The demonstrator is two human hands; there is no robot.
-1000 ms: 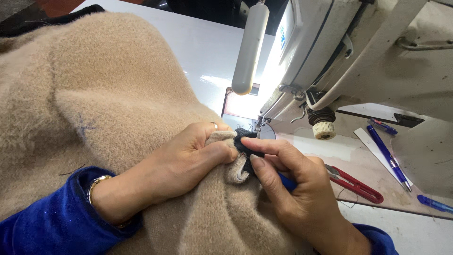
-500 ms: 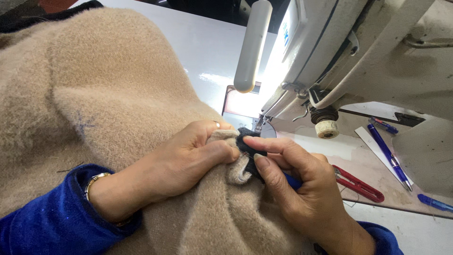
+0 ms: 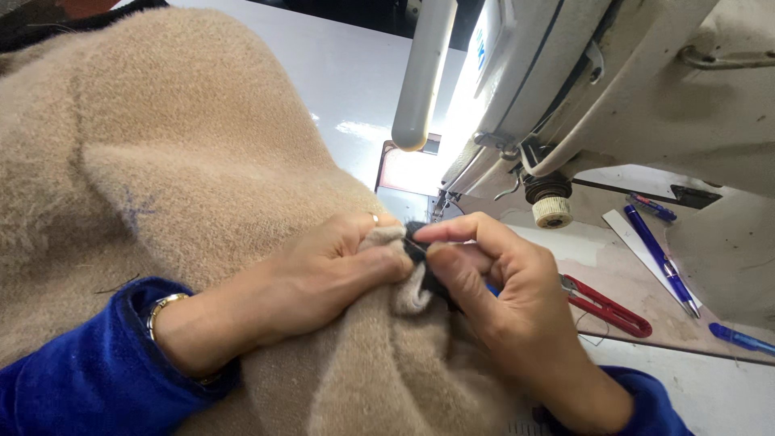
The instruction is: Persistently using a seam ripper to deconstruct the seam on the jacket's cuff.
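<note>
A fold of the tan fleece fabric (image 3: 202, 161) is gripped by the left hand (image 3: 323, 270), while a small black piece (image 3: 416, 249) between both hands is pinched by the right hand (image 3: 500, 291).

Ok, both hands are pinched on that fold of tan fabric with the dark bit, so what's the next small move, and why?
Probably ease the dark piece free with the right hand while the left hand keeps the tan fleece bunched: both thumbs and fingertips already meet at that spot, just before the sewing machine.
</note>
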